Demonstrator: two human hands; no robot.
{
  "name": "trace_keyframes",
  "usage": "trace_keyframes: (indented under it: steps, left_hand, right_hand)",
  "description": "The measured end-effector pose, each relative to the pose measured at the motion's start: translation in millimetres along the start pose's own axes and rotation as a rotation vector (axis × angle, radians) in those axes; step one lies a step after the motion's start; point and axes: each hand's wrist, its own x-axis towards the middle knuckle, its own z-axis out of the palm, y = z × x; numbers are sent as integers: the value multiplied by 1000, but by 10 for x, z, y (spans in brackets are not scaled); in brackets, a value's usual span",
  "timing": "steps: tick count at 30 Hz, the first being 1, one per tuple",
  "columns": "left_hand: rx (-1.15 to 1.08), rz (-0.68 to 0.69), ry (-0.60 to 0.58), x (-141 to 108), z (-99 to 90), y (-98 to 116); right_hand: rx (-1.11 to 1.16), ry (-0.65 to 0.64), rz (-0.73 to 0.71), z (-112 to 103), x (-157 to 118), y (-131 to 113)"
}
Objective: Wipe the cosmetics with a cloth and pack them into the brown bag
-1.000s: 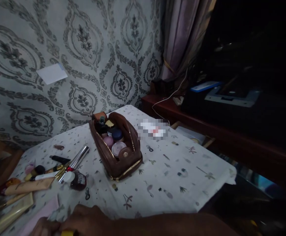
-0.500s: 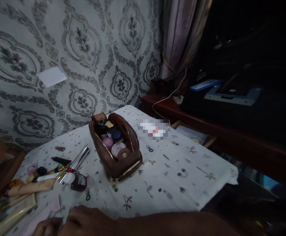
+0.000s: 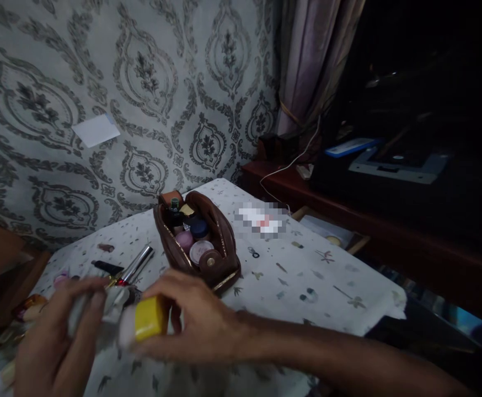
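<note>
My right hand grips a small white container with a yellow cap, held sideways above the table. Facing it, my left hand has its thumb and fingers closed around a pale, blurred item whose kind I cannot make out. Just beyond my right hand stands an open brown cosmetic bag. Inside it are a pink round item, a jar with a clear lid, a dark blue lid and a small green-topped bottle.
A silver tube and a black tube lie on the patterned tablecloth, with more cosmetics partly hidden behind my left hand. At the right, an open drawer adjoins a dark red cabinet. A white cable trails down there.
Both hands have risen from the bottom edge to over the table. The yellow-capped container now shows in my right hand. The view has shifted slightly left.
</note>
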Motion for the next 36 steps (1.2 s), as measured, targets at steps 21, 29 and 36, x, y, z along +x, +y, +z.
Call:
trace_keyframes:
  steps: [21, 29, 36]
  left_hand:
    - [722, 779, -820, 1841, 1257, 413]
    - [826, 821, -961, 1860, 1375, 469]
    - [844, 782, -991, 1879, 1325, 479]
  right_hand:
    - [-1122, -313, 288, -1124, 1347, 374]
    - [-1153, -406, 309, -1077, 1452, 435]
    - [-1124, -448, 372, -1018, 1581, 584]
